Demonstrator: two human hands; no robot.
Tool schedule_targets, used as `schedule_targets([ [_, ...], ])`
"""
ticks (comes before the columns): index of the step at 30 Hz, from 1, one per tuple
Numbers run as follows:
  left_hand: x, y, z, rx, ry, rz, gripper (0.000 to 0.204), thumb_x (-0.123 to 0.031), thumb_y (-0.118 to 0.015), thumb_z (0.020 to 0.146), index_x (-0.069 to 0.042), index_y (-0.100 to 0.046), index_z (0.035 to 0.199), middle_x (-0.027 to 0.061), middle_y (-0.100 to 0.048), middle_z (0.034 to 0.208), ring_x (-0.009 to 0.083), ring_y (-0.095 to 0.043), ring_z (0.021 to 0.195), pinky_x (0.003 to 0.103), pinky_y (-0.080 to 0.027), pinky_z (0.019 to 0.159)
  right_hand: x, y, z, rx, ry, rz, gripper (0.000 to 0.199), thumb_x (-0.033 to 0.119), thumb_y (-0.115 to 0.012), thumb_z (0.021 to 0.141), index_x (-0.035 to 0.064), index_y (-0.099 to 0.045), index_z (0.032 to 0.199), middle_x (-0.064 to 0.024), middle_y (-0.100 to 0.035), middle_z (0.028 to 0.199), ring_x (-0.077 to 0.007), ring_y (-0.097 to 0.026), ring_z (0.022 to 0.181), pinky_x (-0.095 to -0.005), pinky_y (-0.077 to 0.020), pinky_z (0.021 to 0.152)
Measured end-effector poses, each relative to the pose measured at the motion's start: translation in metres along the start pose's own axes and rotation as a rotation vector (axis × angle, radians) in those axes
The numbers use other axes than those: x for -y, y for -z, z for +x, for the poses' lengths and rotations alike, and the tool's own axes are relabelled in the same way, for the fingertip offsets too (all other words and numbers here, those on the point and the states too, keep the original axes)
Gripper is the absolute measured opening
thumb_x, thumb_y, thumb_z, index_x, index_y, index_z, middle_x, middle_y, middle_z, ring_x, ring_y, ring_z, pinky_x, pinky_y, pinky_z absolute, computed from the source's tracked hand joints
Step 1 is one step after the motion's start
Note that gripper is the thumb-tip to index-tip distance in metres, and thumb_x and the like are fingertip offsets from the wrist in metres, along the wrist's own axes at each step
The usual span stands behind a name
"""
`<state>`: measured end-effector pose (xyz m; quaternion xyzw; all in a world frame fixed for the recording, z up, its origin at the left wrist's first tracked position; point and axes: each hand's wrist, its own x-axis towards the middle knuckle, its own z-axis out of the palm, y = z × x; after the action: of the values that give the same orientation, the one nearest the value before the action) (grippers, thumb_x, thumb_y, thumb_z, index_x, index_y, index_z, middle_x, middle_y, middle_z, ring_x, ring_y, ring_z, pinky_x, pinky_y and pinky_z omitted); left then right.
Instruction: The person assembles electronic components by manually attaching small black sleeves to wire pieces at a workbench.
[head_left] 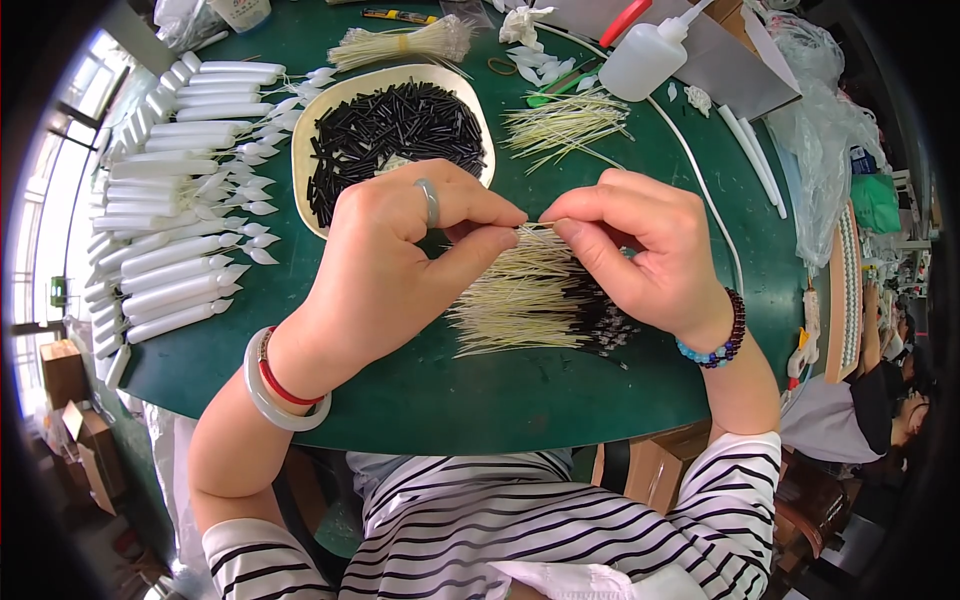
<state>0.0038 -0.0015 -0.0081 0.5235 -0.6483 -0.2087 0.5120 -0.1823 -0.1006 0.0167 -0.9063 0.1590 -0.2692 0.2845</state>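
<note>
Both hands pinched shut on one thin pale stick (540, 226): left hand (400, 250), right hand (640, 245), right over the stick pile (520, 300) on the green bench (420, 390).

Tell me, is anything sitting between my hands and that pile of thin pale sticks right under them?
Nothing visible does. The left hand and right hand meet just above the pile of pale sticks, pinching one thin stick between them. The tray of black tubes lies farther back.
</note>
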Motion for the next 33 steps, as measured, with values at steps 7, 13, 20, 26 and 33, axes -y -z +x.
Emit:
schedule_targets([
  [7, 0.000, 0.000, 0.000, 0.010, 0.016, -0.008, 0.012, 0.000, -0.071, 0.073, -0.001, -0.070, 0.085, 0.0079, -0.064, 0.075, 0.0164, -0.060, 0.062, 0.027, -0.048, 0.058, 0.000, -0.001, -0.001, 0.015, -0.064, 0.071, 0.006, 0.005, -0.065, 0.079, 0.0043, -0.067, 0.085, -0.0068, -0.057, 0.067, -0.0189, -0.054, 0.055, -0.0288, -0.0421, 0.048],
  [13, -0.008, -0.002, -0.003, 0.014, 0.022, 0.138, 0.017, 0.006, -0.071, 0.072, 0.001, -0.071, 0.088, 0.0086, -0.069, 0.084, 0.0132, -0.064, 0.070, 0.024, -0.050, 0.061, 0.005, -0.013, -0.001, 0.048, 0.030, -0.028, 0.012, 0.010, -0.069, 0.078, 0.0024, -0.065, 0.086, -0.0096, -0.061, 0.075, -0.0273, -0.060, 0.065, -0.0352, -0.0485, 0.060],
  [20, -0.006, -0.005, -0.003, -0.003, -0.140, 0.252, 0.018, 0.005, -0.069, 0.072, -0.001, -0.070, 0.089, 0.0096, -0.068, 0.080, 0.0186, -0.065, 0.068, 0.026, -0.051, 0.062, -0.006, 0.003, 0.000, 0.266, 0.019, -0.108, 0.012, 0.014, -0.062, 0.084, 0.0025, -0.064, 0.088, -0.0087, -0.061, 0.076, -0.0267, -0.059, 0.073, -0.0362, -0.0446, 0.063],
  [26, -0.003, -0.001, -0.002, -0.024, -0.163, 0.337, 0.019, 0.005, -0.071, 0.071, -0.001, -0.070, 0.089, 0.0102, -0.067, 0.078, 0.0205, -0.065, 0.069, 0.027, -0.051, 0.062, -0.009, 0.002, -0.002, 0.246, 0.067, -0.151, 0.009, 0.013, -0.063, 0.084, 0.0039, -0.065, 0.086, -0.0084, -0.060, 0.071, -0.0255, -0.059, 0.067, -0.0344, -0.0441, 0.062],
  [33, -0.008, 0.005, 0.004, -0.022, -0.202, 0.203, 0.017, 0.008, -0.067, 0.069, -0.002, -0.069, 0.082, 0.0128, -0.066, 0.100, 0.0248, -0.063, 0.087, 0.032, -0.050, 0.075, -0.005, 0.005, -0.002, 0.165, -0.065, 0.118, 0.010, 0.007, -0.062, 0.083, 0.0015, -0.067, 0.088, -0.0116, -0.064, 0.073, -0.0271, -0.062, 0.065, -0.0324, -0.0489, 0.056],
])
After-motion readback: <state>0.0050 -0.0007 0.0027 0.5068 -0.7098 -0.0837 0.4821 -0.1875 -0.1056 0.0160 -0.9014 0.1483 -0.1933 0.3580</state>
